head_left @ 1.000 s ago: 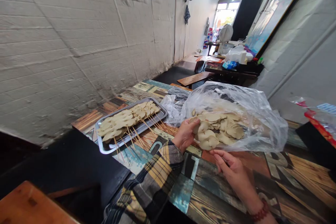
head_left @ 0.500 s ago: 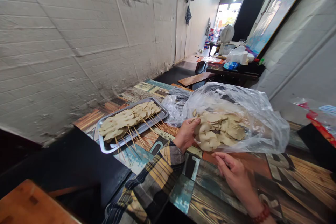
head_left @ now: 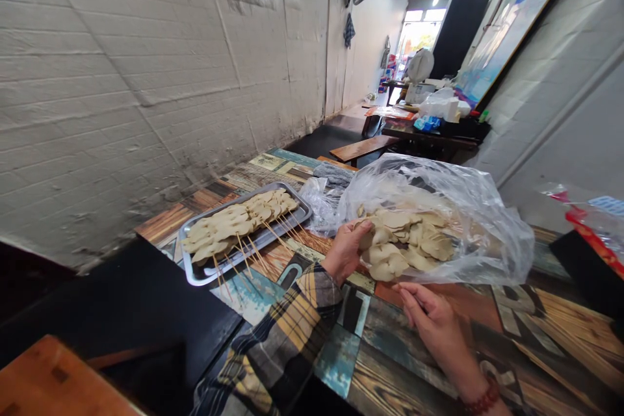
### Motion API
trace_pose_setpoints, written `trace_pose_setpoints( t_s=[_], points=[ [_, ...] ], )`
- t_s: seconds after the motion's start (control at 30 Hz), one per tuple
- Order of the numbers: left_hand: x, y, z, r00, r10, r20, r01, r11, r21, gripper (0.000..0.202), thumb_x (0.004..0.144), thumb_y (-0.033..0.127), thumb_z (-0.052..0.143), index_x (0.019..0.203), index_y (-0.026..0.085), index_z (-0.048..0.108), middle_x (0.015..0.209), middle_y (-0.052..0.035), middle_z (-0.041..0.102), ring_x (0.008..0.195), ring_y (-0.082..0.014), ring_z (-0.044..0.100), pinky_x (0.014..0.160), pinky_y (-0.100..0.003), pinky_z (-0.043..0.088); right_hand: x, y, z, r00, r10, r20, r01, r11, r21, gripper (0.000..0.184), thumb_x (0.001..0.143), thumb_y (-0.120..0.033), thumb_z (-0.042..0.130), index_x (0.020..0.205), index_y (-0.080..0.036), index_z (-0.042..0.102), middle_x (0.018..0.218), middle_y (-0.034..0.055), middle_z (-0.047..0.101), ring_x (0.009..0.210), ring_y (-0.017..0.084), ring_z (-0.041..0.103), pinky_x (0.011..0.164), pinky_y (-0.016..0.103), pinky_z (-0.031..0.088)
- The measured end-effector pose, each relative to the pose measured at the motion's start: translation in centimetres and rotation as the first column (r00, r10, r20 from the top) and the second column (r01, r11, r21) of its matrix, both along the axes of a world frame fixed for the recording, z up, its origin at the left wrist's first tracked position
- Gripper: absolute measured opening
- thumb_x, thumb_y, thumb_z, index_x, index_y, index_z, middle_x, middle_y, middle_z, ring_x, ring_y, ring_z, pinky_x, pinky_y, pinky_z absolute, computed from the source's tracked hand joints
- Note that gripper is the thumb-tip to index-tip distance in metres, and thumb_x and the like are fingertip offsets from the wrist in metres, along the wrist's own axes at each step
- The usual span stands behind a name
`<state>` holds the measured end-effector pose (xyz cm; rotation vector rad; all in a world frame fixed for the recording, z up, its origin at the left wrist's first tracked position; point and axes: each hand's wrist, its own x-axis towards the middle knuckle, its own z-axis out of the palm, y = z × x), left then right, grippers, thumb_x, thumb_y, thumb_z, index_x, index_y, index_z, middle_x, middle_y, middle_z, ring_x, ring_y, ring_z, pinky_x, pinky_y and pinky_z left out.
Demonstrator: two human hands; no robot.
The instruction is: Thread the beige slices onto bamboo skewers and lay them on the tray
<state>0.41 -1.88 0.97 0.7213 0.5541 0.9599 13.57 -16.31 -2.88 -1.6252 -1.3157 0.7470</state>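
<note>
My left hand [head_left: 345, 248] is closed at the near left side of a pile of thin beige slices [head_left: 387, 262], its thumb and fingers pinching a slice at the edge. The pile lies in the mouth of a clear plastic bag [head_left: 492, 227]. Just below the slices, my right hand [head_left: 431, 315] is pinched, with thumb and index finger together; whatever it holds is too thin or hidden to make out. To the left, a metal tray [head_left: 194, 278] holds similar slices threaded on skewers [head_left: 248, 250], whose bare ends stick out over the near rim.
Loose bamboo sticks [head_left: 580, 344] lie on the patterned table [head_left: 390, 364] at the right. A crumpled plastic bag [head_left: 322, 205] and a grey cloth [head_left: 334, 173] are behind the tray. An orange wooden stool [head_left: 53, 380] stands at the lower left, and a bench [head_left: 363, 147] farther back.
</note>
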Motion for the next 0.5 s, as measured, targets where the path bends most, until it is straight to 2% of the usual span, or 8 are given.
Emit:
trace_pose_setpoints(
  t_s=[0.13, 0.5],
  points=[
    [-0.13, 0.15, 0.1, 0.998, 0.048, 0.027, -0.048, 0.999, -0.003, 0.041, 0.061, 0.041, 0.081, 0.088, 0.012, 0.071, 0.078, -0.0056, 0.069, 0.066, -0.0133, 0.06, 0.063, -0.023, 0.044, 0.12, 0.02, -0.04, 1.0, 0.006, 0.016, -0.006, 1.0, 0.004, 0.045, 0.087, -0.055, 0.048, 0.092, -0.016, 0.07, 0.047, -0.0035, 0.05, 0.043, 0.014, 0.049, 0.046, 0.025, 0.036],
    [-0.14, 0.55, -0.42, 0.997, 0.076, 0.023, -0.075, 0.997, -0.033, 0.03, 0.061, 0.031, 0.081, 0.083, 0.012, 0.072, 0.078, -0.0047, 0.07, 0.065, -0.0116, 0.059, 0.061, -0.021, 0.043, 0.2, 0.01, -0.35, 1.0, -0.002, -0.02, 0.001, 1.0, -0.011, 0.045, 0.086, -0.055, 0.05, 0.095, -0.016, 0.07, 0.049, -0.003, 0.051, 0.045, 0.015, 0.049, 0.046, 0.025, 0.036]
  ],
)
